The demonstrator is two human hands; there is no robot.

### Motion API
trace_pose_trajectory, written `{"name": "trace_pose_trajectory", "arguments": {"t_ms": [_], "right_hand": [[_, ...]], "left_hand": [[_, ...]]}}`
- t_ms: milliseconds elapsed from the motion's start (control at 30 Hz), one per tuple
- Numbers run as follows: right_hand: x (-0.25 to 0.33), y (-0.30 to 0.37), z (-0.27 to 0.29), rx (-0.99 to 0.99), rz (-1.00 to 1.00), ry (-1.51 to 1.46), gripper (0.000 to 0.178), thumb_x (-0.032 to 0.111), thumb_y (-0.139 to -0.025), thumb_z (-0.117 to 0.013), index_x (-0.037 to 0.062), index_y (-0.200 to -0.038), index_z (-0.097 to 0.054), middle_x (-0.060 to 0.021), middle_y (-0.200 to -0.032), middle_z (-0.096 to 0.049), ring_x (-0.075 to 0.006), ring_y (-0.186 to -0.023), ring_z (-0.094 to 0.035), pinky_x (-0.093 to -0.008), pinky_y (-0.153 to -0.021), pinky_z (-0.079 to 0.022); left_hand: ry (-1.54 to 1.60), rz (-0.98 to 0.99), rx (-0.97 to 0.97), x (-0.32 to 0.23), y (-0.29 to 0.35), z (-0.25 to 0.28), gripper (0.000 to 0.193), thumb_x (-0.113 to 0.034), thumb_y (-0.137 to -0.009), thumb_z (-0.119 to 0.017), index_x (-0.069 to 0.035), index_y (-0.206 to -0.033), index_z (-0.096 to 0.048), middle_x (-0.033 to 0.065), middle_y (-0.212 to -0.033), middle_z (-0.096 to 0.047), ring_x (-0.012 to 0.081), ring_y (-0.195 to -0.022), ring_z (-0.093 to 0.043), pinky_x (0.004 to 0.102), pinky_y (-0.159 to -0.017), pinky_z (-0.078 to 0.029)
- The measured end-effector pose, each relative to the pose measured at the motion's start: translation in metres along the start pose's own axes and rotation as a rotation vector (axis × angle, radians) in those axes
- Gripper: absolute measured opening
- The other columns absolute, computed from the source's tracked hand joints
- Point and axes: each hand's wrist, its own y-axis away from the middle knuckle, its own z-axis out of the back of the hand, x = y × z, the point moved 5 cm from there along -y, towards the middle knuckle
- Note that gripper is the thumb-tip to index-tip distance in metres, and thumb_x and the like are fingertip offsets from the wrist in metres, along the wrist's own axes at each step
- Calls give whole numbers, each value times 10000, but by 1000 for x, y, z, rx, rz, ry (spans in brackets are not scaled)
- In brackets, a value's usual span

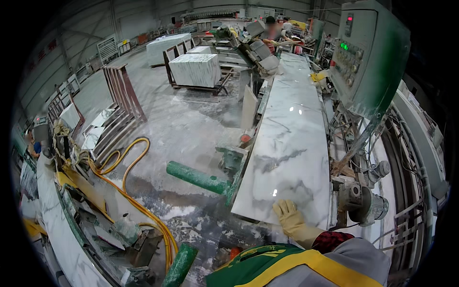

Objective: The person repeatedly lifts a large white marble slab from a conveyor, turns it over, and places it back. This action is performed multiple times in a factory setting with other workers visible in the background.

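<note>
A long white marble slab point(291, 143) with grey veins and a wet, shiny surface runs away from me along the machine bed. My right hand point(292, 222), in a cream-coloured glove, lies on its near end, close to the edge. The fingers are stretched out flat over the stone, and nothing shows in them. The red-and-black patterned cuff point(330, 240) leads back to a grey sleeve. My green apron point(258, 268) with yellow trim fills the bottom of the view. My left hand is out of sight.
A control cabinet point(373, 57) with lit buttons hangs at the right above a motor point(368, 204). Green rollers point(196, 177) stick out on the left, near a yellow hose point(136, 203) on the wet floor. Racks and a stack of slabs point(195, 70) stand farther off; another person point(271, 42) is at the far end.
</note>
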Motion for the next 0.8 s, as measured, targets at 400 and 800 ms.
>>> {"name": "trace_pose_trajectory", "arguments": {"t_ms": [400,800], "right_hand": [[-9,1,8,-34,5,32,696,162,-930,-593,98,-1615,-487,-189,-1609,-459,-433,-1515,-397,-555,-1290,-343],[-10,-1,24,-238,86,-100,830,185,-812,-700,94,-1608,-484,-204,-1543,-530,-439,-1426,-491,-570,-1250,-386]], "left_hand": [[-23,-101,399,12,14,-45,519,-227,-1203,-355,-331,-1710,-403,289,-1391,-709,503,-1205,-707,505,-828,-592],[100,113,416,22,19,-55,506,-476,-1180,-357,-396,-1653,-515,413,-1589,-502,686,-1360,-510,791,-1001,-476]]}}
